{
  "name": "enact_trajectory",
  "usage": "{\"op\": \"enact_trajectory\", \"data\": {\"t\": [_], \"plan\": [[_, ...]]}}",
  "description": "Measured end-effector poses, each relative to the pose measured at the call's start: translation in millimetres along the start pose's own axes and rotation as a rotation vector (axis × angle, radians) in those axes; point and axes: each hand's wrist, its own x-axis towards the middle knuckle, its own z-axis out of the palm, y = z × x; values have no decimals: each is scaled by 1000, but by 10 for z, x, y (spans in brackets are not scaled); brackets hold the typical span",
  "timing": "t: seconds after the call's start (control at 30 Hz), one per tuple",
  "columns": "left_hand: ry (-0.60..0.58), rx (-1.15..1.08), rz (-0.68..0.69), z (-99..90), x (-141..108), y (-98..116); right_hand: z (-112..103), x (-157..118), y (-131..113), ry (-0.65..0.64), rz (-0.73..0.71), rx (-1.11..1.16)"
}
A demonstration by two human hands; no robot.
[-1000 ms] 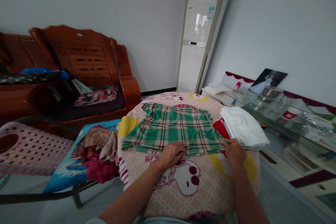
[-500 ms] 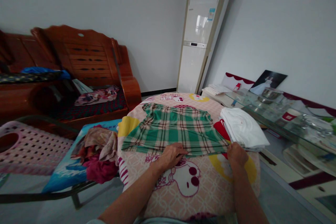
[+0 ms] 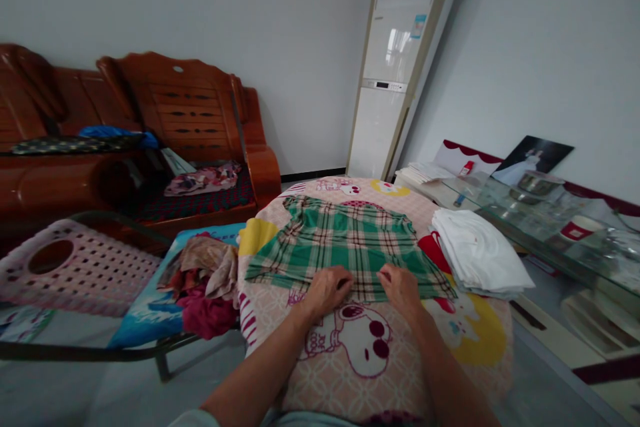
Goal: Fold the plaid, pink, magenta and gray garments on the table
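A green, cream and brown plaid garment (image 3: 340, 233) lies spread over a small table with a pink patterned cover (image 3: 345, 373); it is narrower at its far edge and wider toward me. My left hand (image 3: 327, 290) rests at the near edge, fingers curled and closed on the fabric. Beside it, a short gap away, my right hand (image 3: 400, 287) pinches the same edge with its fingertips. Both near corners of the garment lie free. To the right of the garment sits a folded white stack of cloth (image 3: 483, 250).
Rumpled clothes (image 3: 207, 280) lie on a blue item (image 3: 150, 307) at the left, near a pink woven basket (image 3: 100, 267). A wooden sofa (image 3: 175, 127) stands behind. On the right is a glass-topped cabinet (image 3: 530, 227) with bowls; a tall air conditioner (image 3: 383, 120) fills the corner.
My right hand has let go of the garment's right corner and moved left to the middle of its near edge. The left hand stays about where it was on the fabric. The view has turned slightly left.
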Motion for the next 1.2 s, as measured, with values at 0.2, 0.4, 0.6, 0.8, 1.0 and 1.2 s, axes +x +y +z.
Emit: {"op": "enact_trajectory", "data": {"t": [0.2,0.4,0.6,0.8,1.0,1.2], "plan": [[210,135,-310,-417,-38,-417,243,-69,58,10,-19,19],[107,108,-344,-996,-247,-638,281,-84,86,45,-4,45],[-12,208,-390,-1380,-544,-878,289,-77,83,41,6,49],[-12,188,-391,-1325,-631,-946,288,-85,75,52,13,23],[-25,99,-345,-1180,-505,-875,286,-93,71,53,8,33],[49,114,-302,-1035,-436,-943,286,-87,72,65,4,43]]}}
